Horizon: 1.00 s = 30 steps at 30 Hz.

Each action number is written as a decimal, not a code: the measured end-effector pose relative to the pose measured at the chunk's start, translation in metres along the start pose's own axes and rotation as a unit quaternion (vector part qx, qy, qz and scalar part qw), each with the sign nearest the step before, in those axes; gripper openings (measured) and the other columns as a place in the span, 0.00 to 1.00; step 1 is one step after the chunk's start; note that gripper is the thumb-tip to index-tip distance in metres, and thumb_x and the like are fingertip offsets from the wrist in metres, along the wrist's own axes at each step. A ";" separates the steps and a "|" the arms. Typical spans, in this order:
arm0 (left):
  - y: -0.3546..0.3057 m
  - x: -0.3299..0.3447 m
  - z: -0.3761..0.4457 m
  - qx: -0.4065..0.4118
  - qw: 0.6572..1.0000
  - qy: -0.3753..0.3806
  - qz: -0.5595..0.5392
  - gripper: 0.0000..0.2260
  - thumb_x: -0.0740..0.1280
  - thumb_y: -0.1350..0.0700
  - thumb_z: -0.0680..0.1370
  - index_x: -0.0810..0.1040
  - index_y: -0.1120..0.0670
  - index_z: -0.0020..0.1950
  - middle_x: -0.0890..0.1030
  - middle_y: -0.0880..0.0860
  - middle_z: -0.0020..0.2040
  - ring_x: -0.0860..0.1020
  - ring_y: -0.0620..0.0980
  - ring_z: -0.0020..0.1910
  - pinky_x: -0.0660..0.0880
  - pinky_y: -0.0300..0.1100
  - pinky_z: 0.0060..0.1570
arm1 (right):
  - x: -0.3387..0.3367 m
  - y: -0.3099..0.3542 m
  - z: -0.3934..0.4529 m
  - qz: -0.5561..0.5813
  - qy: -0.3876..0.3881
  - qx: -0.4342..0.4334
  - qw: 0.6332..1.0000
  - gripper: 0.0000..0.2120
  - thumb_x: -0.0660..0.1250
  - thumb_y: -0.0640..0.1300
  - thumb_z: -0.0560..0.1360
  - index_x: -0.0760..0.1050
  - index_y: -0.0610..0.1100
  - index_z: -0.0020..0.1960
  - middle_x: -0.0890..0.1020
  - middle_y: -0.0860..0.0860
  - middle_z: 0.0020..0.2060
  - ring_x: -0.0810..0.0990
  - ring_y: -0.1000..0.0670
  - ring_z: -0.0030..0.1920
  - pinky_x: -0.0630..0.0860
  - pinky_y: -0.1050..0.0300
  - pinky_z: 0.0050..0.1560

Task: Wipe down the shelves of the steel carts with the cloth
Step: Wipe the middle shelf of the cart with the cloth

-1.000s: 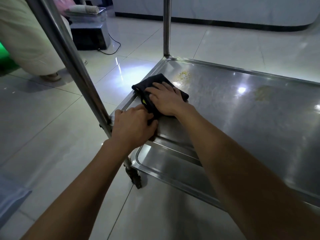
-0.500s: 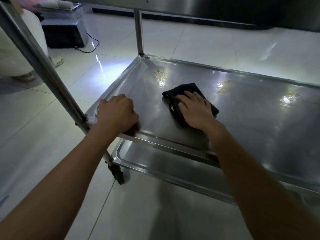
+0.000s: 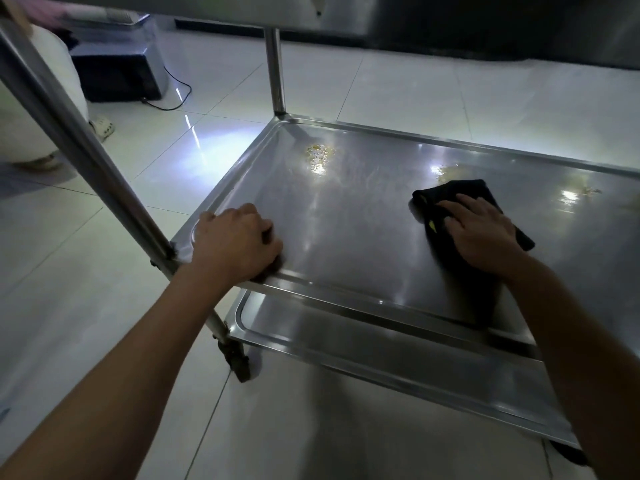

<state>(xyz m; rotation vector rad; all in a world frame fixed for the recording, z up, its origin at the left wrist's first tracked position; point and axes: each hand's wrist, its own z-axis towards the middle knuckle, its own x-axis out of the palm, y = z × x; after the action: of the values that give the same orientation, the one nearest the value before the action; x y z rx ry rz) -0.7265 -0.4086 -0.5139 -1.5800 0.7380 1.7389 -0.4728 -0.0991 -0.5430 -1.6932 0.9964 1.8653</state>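
Observation:
A steel cart's middle shelf [image 3: 346,216] fills the view, shiny, with yellowish smears [image 3: 318,155] near its far left and more toward the far right [image 3: 585,188]. A black cloth [image 3: 446,199] lies on the shelf's right half. My right hand [image 3: 481,233] presses flat on the cloth with fingers straight. My left hand [image 3: 235,244] grips the shelf's near left rim, fingers curled over the edge. A lower shelf [image 3: 398,344] shows beneath.
A slanted cart post [image 3: 79,150] crosses at left, an upright post [image 3: 275,71] stands at the far corner, and a caster [image 3: 239,362] sits below. The upper shelf's underside [image 3: 242,8] hangs overhead. A dark box with a cable [image 3: 117,74] and a person's foot [image 3: 102,128] are on the tiled floor.
My right hand has slid the cloth rightward across the shelf, away from the left corner. My left hand has let go of the cloth and now grips the shelf rim.

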 end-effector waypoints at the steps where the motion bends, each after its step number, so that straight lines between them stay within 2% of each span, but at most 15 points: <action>1: 0.002 0.001 -0.001 0.007 1.000 -0.002 0.000 0.16 0.58 0.41 0.78 0.82 0.46 0.48 0.79 0.47 0.57 0.79 0.53 0.52 0.68 0.53 0.56 | 0.002 0.011 0.007 -0.005 0.005 -0.011 1.000 0.21 0.51 0.55 0.84 0.60 0.62 0.76 0.58 0.52 0.79 0.53 0.45 0.79 0.50 0.38 0.78; 3: 0.006 0.002 -0.004 0.015 1.000 -0.003 -0.003 0.17 0.57 0.41 0.79 0.82 0.46 0.52 0.79 0.47 0.60 0.79 0.53 0.55 0.68 0.54 0.58 | 0.007 0.039 0.022 -0.012 0.016 -0.038 0.999 0.21 0.50 0.56 0.84 0.60 0.62 0.76 0.58 0.52 0.80 0.53 0.45 0.79 0.50 0.38 0.78; 5: 0.006 0.003 -0.005 0.022 1.000 -0.005 -0.004 0.16 0.57 0.41 0.80 0.82 0.46 0.52 0.78 0.46 0.61 0.79 0.52 0.56 0.68 0.54 0.59 | 0.013 0.073 0.036 -0.006 0.025 -0.067 0.997 0.21 0.49 0.57 0.84 0.60 0.62 0.76 0.57 0.53 0.80 0.51 0.46 0.80 0.48 0.39 0.78; 7: 0.007 0.006 -0.006 0.024 1.000 -0.013 -0.009 0.16 0.56 0.42 0.79 0.81 0.46 0.51 0.78 0.45 0.60 0.79 0.51 0.55 0.66 0.52 0.57 | 0.020 0.110 0.045 0.006 0.037 -0.097 0.995 0.21 0.48 0.57 0.83 0.59 0.63 0.76 0.56 0.55 0.80 0.50 0.47 0.80 0.45 0.39 0.77; 11: 0.015 0.012 -0.006 0.030 0.998 -0.036 -0.032 0.17 0.57 0.41 0.79 0.82 0.45 0.56 0.78 0.44 0.60 0.79 0.50 0.57 0.65 0.50 0.55 | 0.030 0.183 0.059 0.024 0.057 -0.152 0.986 0.22 0.48 0.56 0.83 0.60 0.63 0.76 0.56 0.55 0.80 0.49 0.47 0.80 0.45 0.38 0.77; 15: 0.020 0.013 -0.011 0.043 0.996 -0.049 -0.059 0.22 0.54 0.38 0.76 0.82 0.45 0.57 0.80 0.45 0.59 0.79 0.49 0.57 0.70 0.51 0.54 | 0.041 0.245 0.070 0.030 0.080 -0.193 0.977 0.23 0.47 0.55 0.83 0.59 0.62 0.77 0.55 0.54 0.80 0.48 0.47 0.80 0.44 0.37 0.77; 18: 0.020 0.012 -0.011 0.047 0.997 -0.038 -0.041 0.24 0.51 0.37 0.76 0.80 0.43 0.60 0.79 0.44 0.61 0.79 0.48 0.58 0.68 0.50 0.53 | 0.047 0.282 0.075 0.037 0.100 -0.225 0.969 0.23 0.47 0.53 0.83 0.59 0.61 0.78 0.53 0.53 0.81 0.46 0.45 0.80 0.43 0.37 0.77; 23: 0.024 0.013 -0.012 0.049 0.997 -0.038 -0.041 0.25 0.50 0.37 0.76 0.80 0.43 0.62 0.78 0.44 0.62 0.78 0.48 0.56 0.69 0.49 0.51 | 0.054 0.305 0.080 0.053 0.116 -0.247 0.960 0.23 0.47 0.54 0.83 0.59 0.63 0.77 0.53 0.55 0.81 0.44 0.47 0.80 0.41 0.38 0.76; 27: 0.023 0.009 -0.013 0.047 0.998 -0.017 -0.049 0.20 0.56 0.37 0.80 0.78 0.42 0.65 0.77 0.44 0.64 0.77 0.48 0.60 0.64 0.51 0.53 | 0.054 0.302 0.078 0.064 0.120 -0.245 0.960 0.22 0.47 0.55 0.83 0.60 0.64 0.76 0.53 0.56 0.81 0.44 0.48 0.80 0.40 0.40 0.77; 30: 0.031 0.006 -0.029 0.052 0.996 -0.022 -0.068 0.19 0.56 0.37 0.79 0.80 0.44 0.61 0.78 0.44 0.64 0.76 0.49 0.63 0.66 0.54 0.57 | 0.054 0.300 0.074 0.065 0.117 -0.247 0.960 0.22 0.47 0.54 0.83 0.60 0.64 0.76 0.53 0.57 0.81 0.44 0.48 0.81 0.40 0.40 0.77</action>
<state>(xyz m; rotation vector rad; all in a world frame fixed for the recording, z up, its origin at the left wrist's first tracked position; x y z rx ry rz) -0.7332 -0.4498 -0.5236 -1.4812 0.6738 1.6062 -0.7495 -0.2468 -0.5296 -2.2234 0.7799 2.1682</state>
